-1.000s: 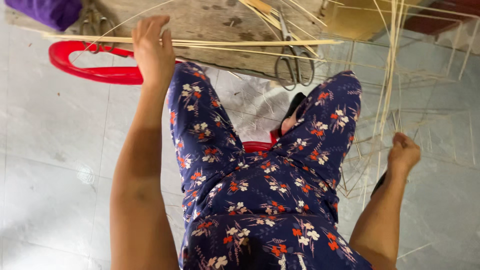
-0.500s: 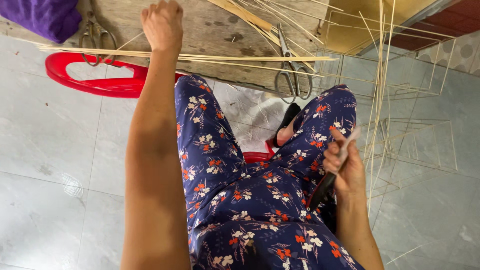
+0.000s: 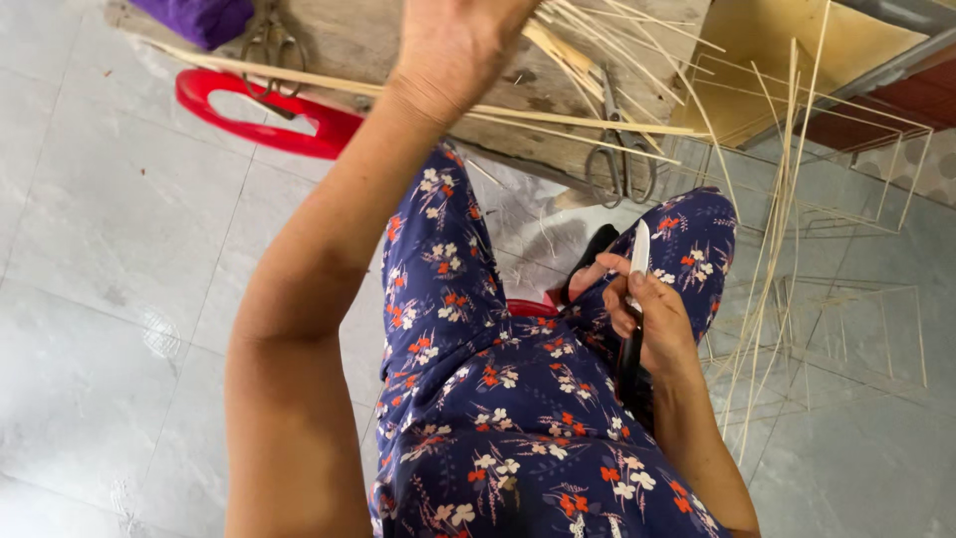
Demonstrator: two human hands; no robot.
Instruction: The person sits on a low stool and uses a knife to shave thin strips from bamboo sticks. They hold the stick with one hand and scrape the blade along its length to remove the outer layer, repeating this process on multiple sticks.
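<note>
A person sits over a grey tiled floor (image 3: 110, 299), legs in dark blue floral trousers (image 3: 498, 399) filling the near foreground. The right hand (image 3: 647, 319), resting against the right knee, has its grip wrapped tightly around the dark handle of a knife (image 3: 637, 299), the pale blade pointing up and away from the body. The left arm stretches forward, and the left hand (image 3: 453, 40) reaches over the thin bamboo strips (image 3: 588, 40) lying on the wooden worktop (image 3: 388, 40); the fingers run out of the top of the picture, so whether that grip is wide or holding a strip cannot be told. Long split strips lie across the board's near edge, one pair of scissors (image 3: 617, 164) rests just beside them and a second pair (image 3: 269, 40) sits toward the left, near a purple cloth (image 3: 194, 15). A red plastic piece (image 3: 269, 115) shows beneath the board's left end. To the right, several box-like frames of thin sticks (image 3: 827, 249) stand on the floor, apparently finished, with more loose strips leaning against them; the bundle on the board looks unused, which suggests the frame work is partly done with plenty of material left.
</note>
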